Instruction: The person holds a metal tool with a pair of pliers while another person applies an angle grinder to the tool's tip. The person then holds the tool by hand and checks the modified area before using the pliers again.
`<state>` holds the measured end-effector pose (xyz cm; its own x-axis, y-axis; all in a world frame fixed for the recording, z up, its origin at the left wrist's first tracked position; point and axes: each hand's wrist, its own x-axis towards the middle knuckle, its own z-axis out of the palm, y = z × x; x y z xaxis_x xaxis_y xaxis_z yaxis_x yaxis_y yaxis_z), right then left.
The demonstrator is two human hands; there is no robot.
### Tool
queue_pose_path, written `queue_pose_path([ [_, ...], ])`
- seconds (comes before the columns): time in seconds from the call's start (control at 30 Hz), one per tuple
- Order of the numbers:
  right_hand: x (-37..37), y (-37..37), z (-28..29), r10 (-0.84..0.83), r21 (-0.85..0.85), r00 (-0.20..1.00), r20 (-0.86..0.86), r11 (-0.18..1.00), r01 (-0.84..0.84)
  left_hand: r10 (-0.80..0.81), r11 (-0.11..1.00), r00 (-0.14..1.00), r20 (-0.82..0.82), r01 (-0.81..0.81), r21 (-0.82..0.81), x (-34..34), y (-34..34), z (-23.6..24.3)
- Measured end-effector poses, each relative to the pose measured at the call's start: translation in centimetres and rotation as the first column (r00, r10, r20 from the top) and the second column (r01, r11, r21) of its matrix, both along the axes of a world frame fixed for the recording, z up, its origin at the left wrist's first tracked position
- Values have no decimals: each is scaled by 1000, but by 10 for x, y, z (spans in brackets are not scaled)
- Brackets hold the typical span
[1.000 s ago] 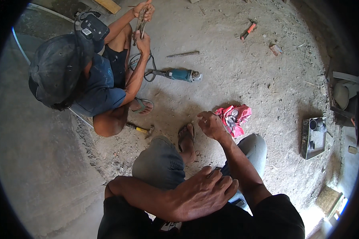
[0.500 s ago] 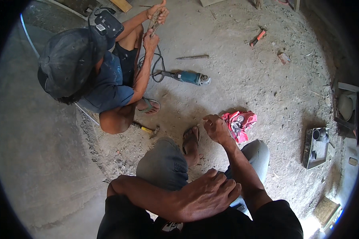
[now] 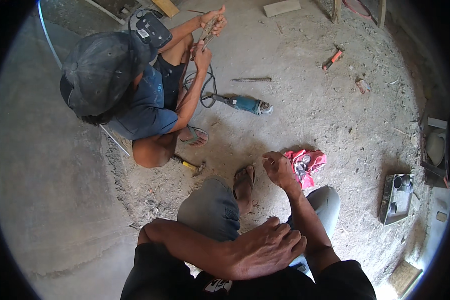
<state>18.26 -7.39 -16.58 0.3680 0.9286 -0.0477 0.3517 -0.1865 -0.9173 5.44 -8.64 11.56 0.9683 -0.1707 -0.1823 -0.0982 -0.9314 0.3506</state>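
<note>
My left hand [image 3: 270,249] lies across my lap with its fingers curled under, close against my right forearm. Its fingertips are hidden. Beyond it, my right hand [image 3: 280,171] hangs over my right knee, fingers bent inward; whether anything small sits in them I cannot make out. Just right of that hand lies a crumpled pink-red cloth or bag [image 3: 307,164] on the ground. At the left, a squatting person in a dark cap [image 3: 102,70] grips a long, dirt-coloured tool [image 3: 207,32], its kind unclear, with both hands.
A teal angle grinder [image 3: 247,104] with a black cord lies near the person's feet. A yellow-handled hammer [image 3: 189,165], a metal rod [image 3: 251,79] and a red-handled hammer [image 3: 333,59] are on the dusty floor. A tray with pipe fittings [image 3: 397,215] stands at the right.
The whole view has shifted slightly, so the floor things and the person appear a little farther right and lower. My hands keep nearly the same pose.
</note>
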Motion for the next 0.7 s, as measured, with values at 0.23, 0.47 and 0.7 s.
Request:
queue_pose_path([
  [0.23,1,-1,-3,18,37,999,32,999,-20,-5,1000,1000,31,5,-1,-1,-1,0],
  [0.47,1,0,0,36,18,998,52,999,-37,36,999,996,80,-35,-7,-2,-4,-2],
  [0.7,2,-1,-4,37,26,997,65,999,-39,33,999,993,114,-35,15,-2,-4,1],
])
